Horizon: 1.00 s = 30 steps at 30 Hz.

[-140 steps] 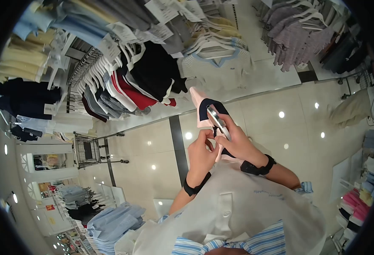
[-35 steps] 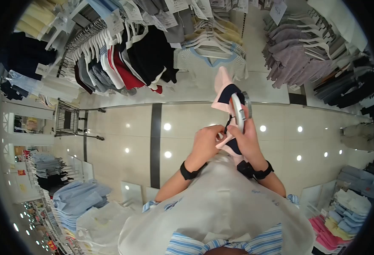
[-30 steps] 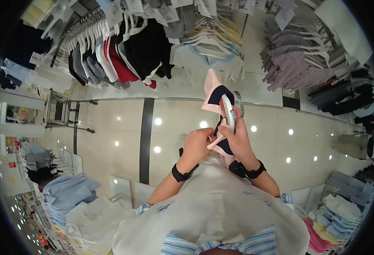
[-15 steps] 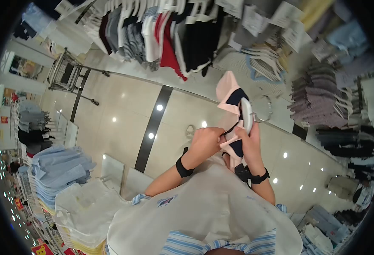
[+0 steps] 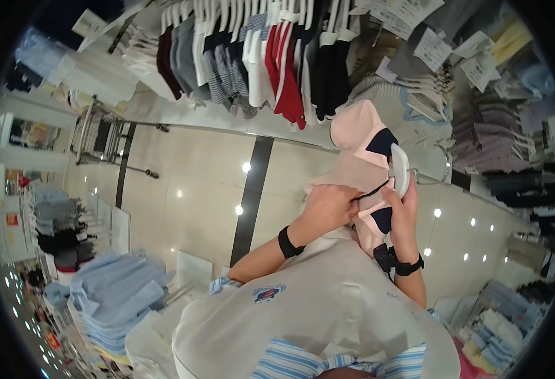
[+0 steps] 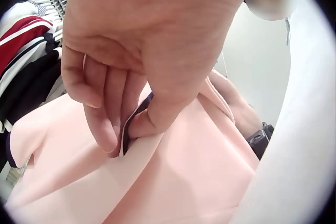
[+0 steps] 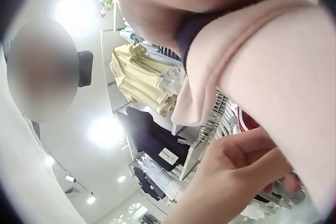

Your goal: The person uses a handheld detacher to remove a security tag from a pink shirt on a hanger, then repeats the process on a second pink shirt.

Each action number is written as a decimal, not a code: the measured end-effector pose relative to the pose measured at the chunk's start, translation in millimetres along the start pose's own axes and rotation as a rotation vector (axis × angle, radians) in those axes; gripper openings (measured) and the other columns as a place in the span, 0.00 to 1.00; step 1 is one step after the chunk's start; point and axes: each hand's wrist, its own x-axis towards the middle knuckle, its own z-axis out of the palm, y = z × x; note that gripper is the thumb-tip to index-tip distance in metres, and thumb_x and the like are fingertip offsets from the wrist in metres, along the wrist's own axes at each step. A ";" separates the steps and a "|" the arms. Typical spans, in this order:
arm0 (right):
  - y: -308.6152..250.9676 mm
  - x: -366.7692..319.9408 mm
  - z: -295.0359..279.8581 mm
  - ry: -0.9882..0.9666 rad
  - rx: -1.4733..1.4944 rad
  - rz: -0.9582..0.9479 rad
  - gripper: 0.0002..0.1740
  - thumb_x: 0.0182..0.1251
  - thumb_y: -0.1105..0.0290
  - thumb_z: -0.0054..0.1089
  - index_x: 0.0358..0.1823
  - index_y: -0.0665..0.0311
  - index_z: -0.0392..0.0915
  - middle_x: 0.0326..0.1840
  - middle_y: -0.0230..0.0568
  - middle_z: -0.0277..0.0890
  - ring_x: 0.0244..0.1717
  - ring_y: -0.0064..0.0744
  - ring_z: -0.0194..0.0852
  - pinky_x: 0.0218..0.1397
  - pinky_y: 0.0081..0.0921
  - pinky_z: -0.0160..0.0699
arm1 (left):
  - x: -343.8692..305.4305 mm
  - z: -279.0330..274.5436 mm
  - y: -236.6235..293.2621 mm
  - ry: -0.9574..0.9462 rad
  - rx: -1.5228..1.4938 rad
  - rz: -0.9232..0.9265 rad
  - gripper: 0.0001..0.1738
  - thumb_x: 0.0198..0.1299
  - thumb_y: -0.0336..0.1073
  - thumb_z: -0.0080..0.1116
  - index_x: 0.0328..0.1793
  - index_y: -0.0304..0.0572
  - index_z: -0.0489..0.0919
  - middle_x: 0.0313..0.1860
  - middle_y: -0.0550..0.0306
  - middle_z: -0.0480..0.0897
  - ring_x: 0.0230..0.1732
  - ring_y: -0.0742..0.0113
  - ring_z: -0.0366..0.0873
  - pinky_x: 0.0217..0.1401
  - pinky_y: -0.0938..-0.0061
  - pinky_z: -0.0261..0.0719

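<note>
A pink shirt [image 5: 356, 167] with navy trim hangs on a white hanger [image 5: 401, 169] in front of the person's chest. The right hand [image 5: 405, 218] grips the hanger together with cloth near the shirt's neck, its thumb lying over the fabric. Lower left of the hanger, the left hand [image 5: 329, 208] pinches a thin navy edge of the shirt. In the left wrist view, this navy edge [image 6: 131, 124] runs between thumb and fingertips, with pink cloth spread below. Pink fabric [image 7: 283, 77] fills much of the right wrist view and partly hides the left hand's fingers.
Racks of hanging clothes [image 5: 277, 69] with white price tags [image 5: 432, 49] line the far side. A shopping cart [image 5: 104, 136] stands on the tiled floor to the left. Blue shirts [image 5: 116, 297] hang at lower left, and folded clothes [image 5: 498, 322] are stacked at lower right.
The head view has turned, so racks and cart sit differently. Both hands and the shirt now appear farther right. The shirt is spread wider, with the left hand farther from the right.
</note>
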 end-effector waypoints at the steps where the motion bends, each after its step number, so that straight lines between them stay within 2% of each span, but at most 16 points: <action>1: 0.9 0.4 2.2 -0.003 -0.002 -0.002 0.36 0.72 0.72 0.62 0.79 0.74 0.63 0.64 0.42 0.75 0.63 0.28 0.73 0.68 0.27 0.72 | -0.7 -1.2 -1.8 -0.016 -0.009 -0.017 0.13 0.55 0.35 0.66 0.47 0.47 0.90 0.31 0.52 0.87 0.33 0.48 0.86 0.36 0.58 0.82; 6: 5.0 -0.7 -4.9 0.030 -0.060 0.080 0.38 0.71 0.72 0.63 0.80 0.74 0.61 0.66 0.43 0.74 0.65 0.29 0.71 0.71 0.26 0.69 | 3.7 -12.2 -5.0 -0.155 -0.104 -0.064 0.14 0.56 0.35 0.67 0.49 0.44 0.90 0.35 0.50 0.89 0.37 0.50 0.88 0.40 0.60 0.84; 8: 4.0 1.4 -11.4 -0.003 -0.056 0.080 0.39 0.70 0.72 0.63 0.81 0.74 0.61 0.67 0.42 0.73 0.65 0.28 0.71 0.71 0.26 0.69 | 11.8 -15.3 -8.7 -0.061 -0.249 0.000 0.15 0.57 0.35 0.68 0.50 0.40 0.90 0.39 0.47 0.90 0.39 0.51 0.90 0.43 0.64 0.86; 10: -7.3 1.2 -15.9 -0.022 -0.070 0.050 0.39 0.70 0.73 0.62 0.81 0.74 0.61 0.67 0.40 0.73 0.64 0.27 0.70 0.70 0.25 0.69 | 17.8 -24.3 2.8 -0.067 -0.297 0.019 0.16 0.58 0.33 0.69 0.52 0.36 0.88 0.42 0.45 0.90 0.40 0.53 0.91 0.45 0.67 0.86; 12: -6.3 -0.7 -25.5 -0.103 -0.078 0.008 0.38 0.69 0.74 0.60 0.80 0.73 0.61 0.66 0.38 0.73 0.64 0.26 0.70 0.70 0.25 0.69 | 21.8 -30.6 15.9 -0.005 -0.352 0.077 0.18 0.58 0.31 0.72 0.55 0.36 0.87 0.43 0.47 0.90 0.38 0.57 0.90 0.43 0.69 0.86; 13: 1.1 -3.0 -33.9 -0.105 -0.020 0.079 0.39 0.68 0.76 0.59 0.81 0.71 0.61 0.65 0.37 0.73 0.63 0.25 0.70 0.69 0.25 0.69 | 23.3 -30.4 25.6 0.003 -0.414 0.092 0.20 0.58 0.30 0.73 0.57 0.37 0.86 0.44 0.51 0.90 0.37 0.62 0.89 0.41 0.73 0.85; 15: 4.3 -8.5 -40.6 -0.114 0.023 0.078 0.39 0.68 0.77 0.58 0.81 0.69 0.60 0.65 0.37 0.73 0.62 0.25 0.70 0.69 0.25 0.70 | 23.5 -25.6 43.4 0.009 -0.420 0.103 0.20 0.58 0.29 0.73 0.57 0.37 0.86 0.44 0.52 0.90 0.37 0.64 0.89 0.41 0.74 0.85; 17: 8.5 -12.6 -54.5 -0.174 0.049 0.082 0.39 0.69 0.79 0.56 0.82 0.66 0.58 0.65 0.37 0.73 0.60 0.24 0.70 0.69 0.25 0.70 | 23.4 -11.3 57.1 0.051 -0.439 0.130 0.18 0.58 0.28 0.73 0.56 0.36 0.86 0.44 0.53 0.90 0.37 0.67 0.88 0.41 0.76 0.84; 20: 10.4 -16.8 -80.2 -0.257 0.069 0.031 0.37 0.70 0.78 0.55 0.81 0.66 0.58 0.65 0.36 0.73 0.61 0.24 0.70 0.70 0.25 0.69 | 25.2 15.9 75.6 0.085 -0.416 0.109 0.16 0.59 0.28 0.73 0.53 0.35 0.86 0.43 0.52 0.90 0.37 0.67 0.88 0.42 0.75 0.84; 22: 9.7 -22.3 -106.5 -0.240 0.115 0.008 0.37 0.70 0.78 0.54 0.81 0.66 0.60 0.63 0.36 0.73 0.59 0.24 0.70 0.68 0.24 0.69 | 26.9 37.5 95.4 0.085 -0.396 0.087 0.15 0.58 0.27 0.73 0.52 0.35 0.87 0.41 0.52 0.90 0.36 0.67 0.88 0.42 0.76 0.84; 24: 11.7 -31.9 -143.0 -0.265 0.004 0.042 0.36 0.69 0.77 0.54 0.79 0.66 0.61 0.59 0.36 0.76 0.56 0.23 0.71 0.65 0.24 0.71 | 28.7 59.3 120.5 0.069 -0.374 0.071 0.13 0.58 0.27 0.73 0.50 0.34 0.87 0.40 0.52 0.90 0.36 0.67 0.87 0.42 0.76 0.84; 25: 9.7 -38.2 -160.6 -0.279 -0.008 0.035 0.34 0.69 0.76 0.53 0.77 0.68 0.62 0.52 0.38 0.79 0.51 0.23 0.73 0.61 0.24 0.72 | 29.5 71.8 134.4 0.056 -0.379 0.039 0.12 0.59 0.27 0.72 0.49 0.34 0.87 0.38 0.52 0.90 0.35 0.66 0.87 0.42 0.76 0.84; 28: 25.2 -56.1 -210.5 -0.241 -0.008 -0.026 0.32 0.70 0.76 0.51 0.76 0.68 0.63 0.47 0.39 0.80 0.47 0.25 0.75 0.60 0.25 0.74 | 34.1 116.4 174.3 0.035 -0.384 -0.015 0.11 0.57 0.28 0.72 0.46 0.34 0.87 0.35 0.52 0.89 0.33 0.66 0.85 0.42 0.76 0.83; 29: 26.3 -61.0 -223.0 -0.236 0.021 -0.081 0.30 0.71 0.74 0.52 0.75 0.68 0.63 0.47 0.45 0.81 0.46 0.30 0.78 0.59 0.27 0.76 | 34.0 131.1 185.3 0.048 -0.334 -0.008 0.11 0.57 0.29 0.72 0.46 0.34 0.87 0.34 0.51 0.89 0.32 0.65 0.85 0.40 0.75 0.83; 30: 23.7 -66.5 -235.4 -0.237 0.028 -0.085 0.30 0.71 0.74 0.52 0.75 0.68 0.63 0.47 0.45 0.81 0.46 0.30 0.78 0.59 0.27 0.76 | 34.8 144.1 195.1 0.065 -0.281 0.001 0.12 0.57 0.30 0.73 0.46 0.35 0.87 0.33 0.50 0.88 0.32 0.63 0.86 0.39 0.74 0.83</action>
